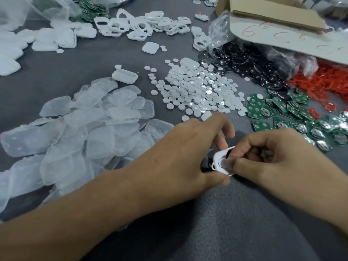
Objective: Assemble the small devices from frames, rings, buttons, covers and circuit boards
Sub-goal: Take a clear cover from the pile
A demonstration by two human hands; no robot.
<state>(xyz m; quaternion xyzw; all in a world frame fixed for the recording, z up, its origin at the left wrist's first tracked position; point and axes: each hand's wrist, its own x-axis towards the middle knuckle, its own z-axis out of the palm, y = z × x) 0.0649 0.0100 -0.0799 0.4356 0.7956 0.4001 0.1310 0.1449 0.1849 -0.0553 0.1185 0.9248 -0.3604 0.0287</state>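
head view: one white frame (217, 160), left hand (180, 155) and right hand (278, 153) both tight around it

Glossy white plastic frame (221, 162); matt grey tabletop (235, 223).

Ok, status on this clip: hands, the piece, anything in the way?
Left hand grips white frame by its edge. Right hand pinches it, fingertip on the round opening. Button pile and circuit boards lie apart, beyond the hands.
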